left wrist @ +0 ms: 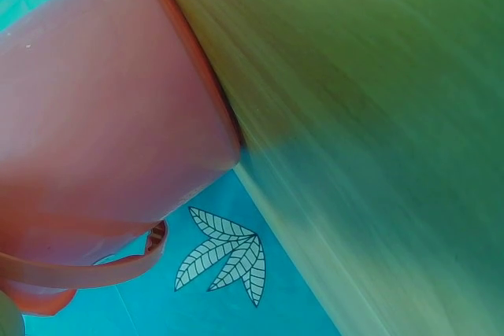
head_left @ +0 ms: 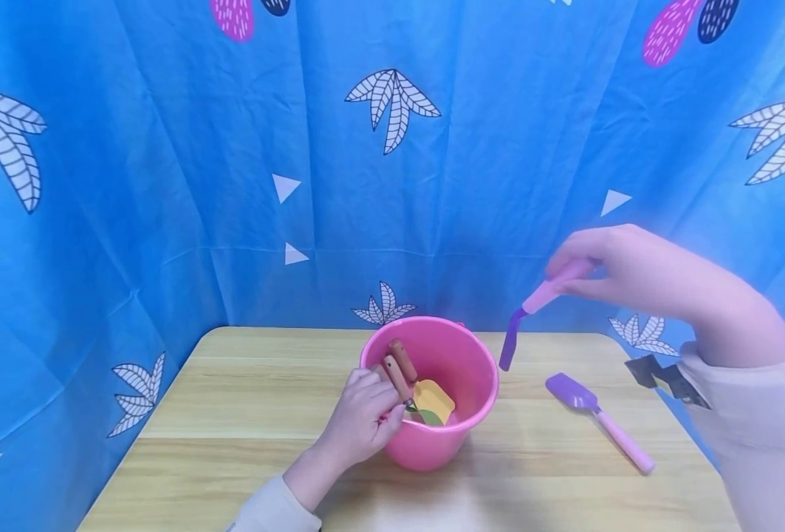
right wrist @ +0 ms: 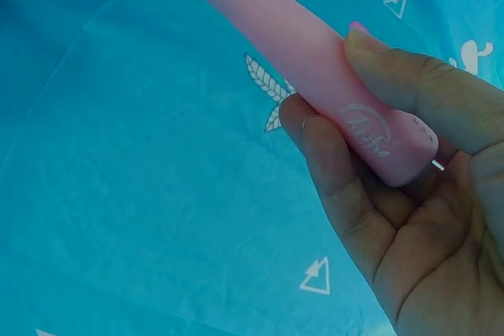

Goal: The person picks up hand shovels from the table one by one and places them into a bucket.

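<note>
A pink bucket (head_left: 425,443) stands upright on the table, its mouth tilted into view. My left hand (head_left: 360,417) grips its near-left rim, with the fingers curled over the edge. Inside the bucket are tools with brown wooden handles (head_left: 397,377), a yellow scoop-like piece (head_left: 434,401) and a green piece (head_left: 428,417). Right of the bucket and above the table, my right hand (head_left: 605,262) holds a toy trowel (right wrist: 291,45) by its pink handle. Its purple blade (head_left: 509,341) points down, near the bucket's right rim. The left wrist view shows the bucket's side (left wrist: 110,116) and its strap-like handle (left wrist: 87,275).
A second trowel (head_left: 601,417), with a purple blade and pink handle, lies on the wooden table (head_left: 252,414) to the right. A blue curtain (head_left: 379,199) with leaf prints hangs behind the table's far edge and along both sides.
</note>
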